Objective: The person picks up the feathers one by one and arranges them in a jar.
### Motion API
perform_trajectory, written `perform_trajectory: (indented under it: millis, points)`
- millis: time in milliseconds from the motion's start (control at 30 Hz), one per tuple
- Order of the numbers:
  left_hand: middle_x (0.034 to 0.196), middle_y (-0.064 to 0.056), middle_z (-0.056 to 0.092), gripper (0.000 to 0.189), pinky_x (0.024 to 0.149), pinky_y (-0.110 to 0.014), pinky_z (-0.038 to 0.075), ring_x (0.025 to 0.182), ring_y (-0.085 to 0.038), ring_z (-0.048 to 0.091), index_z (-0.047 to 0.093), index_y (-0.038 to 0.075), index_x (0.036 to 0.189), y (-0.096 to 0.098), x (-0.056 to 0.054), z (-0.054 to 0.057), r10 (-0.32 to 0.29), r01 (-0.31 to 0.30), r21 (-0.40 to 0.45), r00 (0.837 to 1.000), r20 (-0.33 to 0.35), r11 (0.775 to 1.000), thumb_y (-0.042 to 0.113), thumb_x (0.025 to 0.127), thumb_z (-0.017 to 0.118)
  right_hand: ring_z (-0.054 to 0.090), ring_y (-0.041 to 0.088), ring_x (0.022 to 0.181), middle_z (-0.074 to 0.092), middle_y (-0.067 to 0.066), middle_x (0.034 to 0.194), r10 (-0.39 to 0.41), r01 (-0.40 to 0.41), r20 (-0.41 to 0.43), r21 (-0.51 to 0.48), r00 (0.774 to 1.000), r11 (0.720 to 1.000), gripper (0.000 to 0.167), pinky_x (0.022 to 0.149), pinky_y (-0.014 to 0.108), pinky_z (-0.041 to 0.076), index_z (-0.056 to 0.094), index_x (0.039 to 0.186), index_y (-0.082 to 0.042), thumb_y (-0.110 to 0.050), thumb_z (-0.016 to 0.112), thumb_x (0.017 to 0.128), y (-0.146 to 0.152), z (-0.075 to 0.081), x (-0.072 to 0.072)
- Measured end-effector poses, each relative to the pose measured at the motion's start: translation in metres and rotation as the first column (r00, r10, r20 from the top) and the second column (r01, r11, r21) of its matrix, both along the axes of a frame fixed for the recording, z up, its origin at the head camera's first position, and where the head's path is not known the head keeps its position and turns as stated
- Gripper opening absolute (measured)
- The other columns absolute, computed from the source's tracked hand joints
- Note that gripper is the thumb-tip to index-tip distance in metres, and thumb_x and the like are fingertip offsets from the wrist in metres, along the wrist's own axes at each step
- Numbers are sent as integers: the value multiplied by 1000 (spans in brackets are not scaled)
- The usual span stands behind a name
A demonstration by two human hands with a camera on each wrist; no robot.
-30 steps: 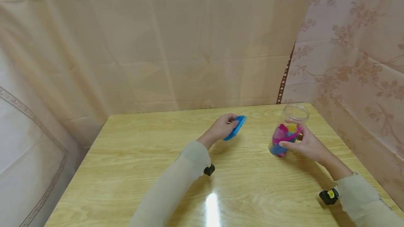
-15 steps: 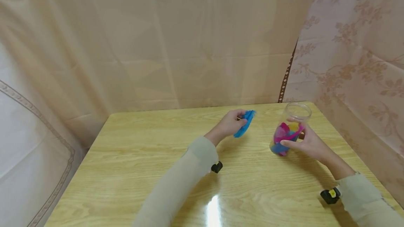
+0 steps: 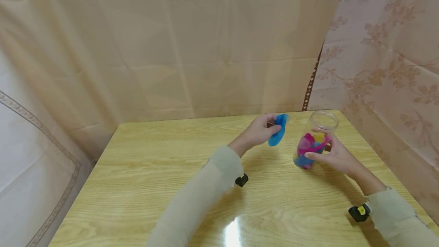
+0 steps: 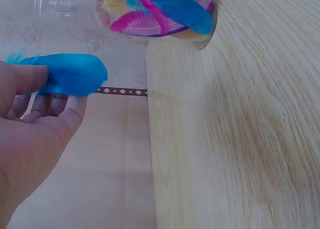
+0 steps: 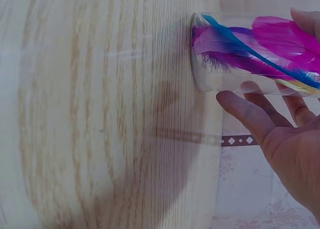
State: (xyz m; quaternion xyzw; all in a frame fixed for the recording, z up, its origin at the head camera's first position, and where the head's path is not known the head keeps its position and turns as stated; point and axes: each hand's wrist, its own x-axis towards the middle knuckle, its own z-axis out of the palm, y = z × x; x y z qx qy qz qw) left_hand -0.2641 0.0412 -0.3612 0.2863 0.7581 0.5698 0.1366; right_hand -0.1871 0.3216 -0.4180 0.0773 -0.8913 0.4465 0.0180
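My left hand (image 3: pixel 258 130) pinches a blue feather (image 3: pixel 278 130) between thumb and fingers, held above the table just left of the jar. In the left wrist view the feather (image 4: pixel 75 73) lies flat and wide across the fingertips. My right hand (image 3: pixel 334 155) grips a clear plastic jar (image 3: pixel 324 122) around its side. The jar stands upright on the table with its mouth uncovered. Inside it are several feathers (image 5: pixel 280 44) in pink, blue, purple and yellow. In the right wrist view the right hand (image 5: pixel 295 149) has its fingers curved along the jar wall.
The wooden table (image 3: pixel 144 170) reaches back to a beige curtain (image 3: pixel 205 48). A pink floral curtain (image 3: pixel 384 68) hangs along the right side, close to the jar. A white cloth (image 3: pixel 31 155) hangs at the left.
My left hand has moved right and slightly farther back with the blue feather, closer to the jar. The right hand keeps its hold on the jar in nearly the same place.
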Motion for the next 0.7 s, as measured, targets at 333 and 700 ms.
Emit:
perform_trajectory:
  millis: [333,700]
  points:
    - [107,3,66,27,86,-25,54,98,-9,62,61,5,129,11,6,17,-58,60,116,998,-20,991,15,104,59,32,59,133,25,32,153,3,-3,11,-14,1000,1000,87,100,79,30,20,157,-7,-26,77,93,3,1,0]
    - [112,-3,65,34,82,-21,55,96,-10,63,56,0,135,21,10,34,-101,107,129,994,-52,986,11,104,58,33,58,131,24,31,155,0,0,-1,-1,1000,1000,87,98,78,33,20,157,-7,-24,76,93,0,1,0]
